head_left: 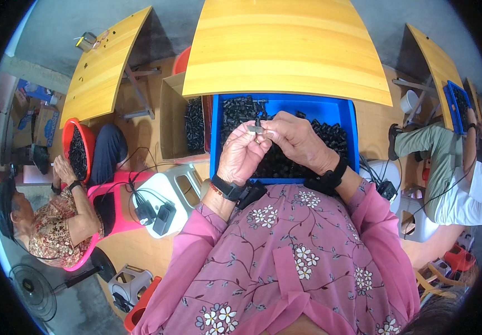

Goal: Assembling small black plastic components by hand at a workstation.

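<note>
My left hand (241,156) and my right hand (301,140) meet over a blue tray (354,131). Between their fingertips is a small dark part (256,129), with a flat greyish piece and a narrow black stem pointing away from me. The left thumb and fingers pinch it from the left. From the other side, the right thumb and forefinger close on it. Its exact kind is too small to make out. Many small black plastic parts (330,137) fill the tray below, partly hidden by my hands.
A yellow wooden table (285,50) overhangs the tray's far edge. Left of the tray stands a cardboard box (173,120) of black parts. A white stool (182,187) holds cables and black adapters. One person sits at left by a red basin (91,139); another works at right.
</note>
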`<state>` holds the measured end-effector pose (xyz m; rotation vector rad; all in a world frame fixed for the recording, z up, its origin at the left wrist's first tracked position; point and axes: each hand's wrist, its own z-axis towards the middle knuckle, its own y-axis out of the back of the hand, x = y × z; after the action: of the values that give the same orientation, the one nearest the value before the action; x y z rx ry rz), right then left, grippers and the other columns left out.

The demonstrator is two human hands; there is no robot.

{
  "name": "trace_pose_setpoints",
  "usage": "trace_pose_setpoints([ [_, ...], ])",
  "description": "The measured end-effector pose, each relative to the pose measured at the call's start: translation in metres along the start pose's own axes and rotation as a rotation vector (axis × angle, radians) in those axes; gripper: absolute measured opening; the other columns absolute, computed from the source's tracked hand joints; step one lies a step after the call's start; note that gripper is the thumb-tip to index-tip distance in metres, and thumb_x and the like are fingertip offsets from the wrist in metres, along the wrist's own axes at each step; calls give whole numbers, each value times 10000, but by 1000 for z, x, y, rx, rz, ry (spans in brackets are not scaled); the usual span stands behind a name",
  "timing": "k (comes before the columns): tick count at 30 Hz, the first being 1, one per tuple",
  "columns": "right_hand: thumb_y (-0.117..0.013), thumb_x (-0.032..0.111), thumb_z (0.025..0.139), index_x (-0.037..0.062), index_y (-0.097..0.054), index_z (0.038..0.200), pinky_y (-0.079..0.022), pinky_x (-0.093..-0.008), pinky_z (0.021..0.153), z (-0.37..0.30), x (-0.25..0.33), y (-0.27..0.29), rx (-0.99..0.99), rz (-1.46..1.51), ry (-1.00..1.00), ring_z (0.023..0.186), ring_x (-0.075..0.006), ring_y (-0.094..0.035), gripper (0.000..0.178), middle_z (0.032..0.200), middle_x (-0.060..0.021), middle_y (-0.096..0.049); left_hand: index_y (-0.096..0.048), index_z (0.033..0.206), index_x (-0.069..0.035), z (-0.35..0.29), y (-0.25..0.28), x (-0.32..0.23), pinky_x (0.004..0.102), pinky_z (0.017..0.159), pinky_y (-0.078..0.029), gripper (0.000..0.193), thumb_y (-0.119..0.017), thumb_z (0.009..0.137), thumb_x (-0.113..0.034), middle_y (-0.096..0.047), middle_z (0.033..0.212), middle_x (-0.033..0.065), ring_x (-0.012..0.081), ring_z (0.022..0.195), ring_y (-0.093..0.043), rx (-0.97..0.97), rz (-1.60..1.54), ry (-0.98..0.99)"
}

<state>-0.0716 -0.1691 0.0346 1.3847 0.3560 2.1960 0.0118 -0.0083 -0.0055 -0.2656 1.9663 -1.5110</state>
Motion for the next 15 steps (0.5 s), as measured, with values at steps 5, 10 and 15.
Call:
trace_pose_setpoints([
  [5, -597, 120, 931, -1, -643, 1064, -506, -398, 650, 2, 0, -1, -11, -62, 39, 735, -330, -600, 185, 805, -150, -553, -598, 1008, 3, -1, -3, 1, 298, 787, -498, 104, -627, 925, -53, -627, 1013, 93, 163, 885, -579, -25, -5, -11],
  [10, -597, 120, 933, 5, -648, 1050, -501, -398, 643, 3, -9, 3, 0, -32, -21, 732, -327, -596, 172, 803, -150, -553, -606, 992, -9, 0, 0, -1, 300, 790, -496, 73, -621, 928, -41, -637, 965, 75, 162, 863, -578, 41, 7, 15],
  [15, -600, 102, 927, 10, -641, 1060, -495, -395, 631, 1, -7, 0, -22, -35, -6, 714, -325, -587, 167, 804, -150, -546, -601, 1004, -14, -2, -6, 1, 307, 764, -476, 87, -616, 933, -62, -627, 975, 73, 158, 851, -570, -2, -13, 7],
])
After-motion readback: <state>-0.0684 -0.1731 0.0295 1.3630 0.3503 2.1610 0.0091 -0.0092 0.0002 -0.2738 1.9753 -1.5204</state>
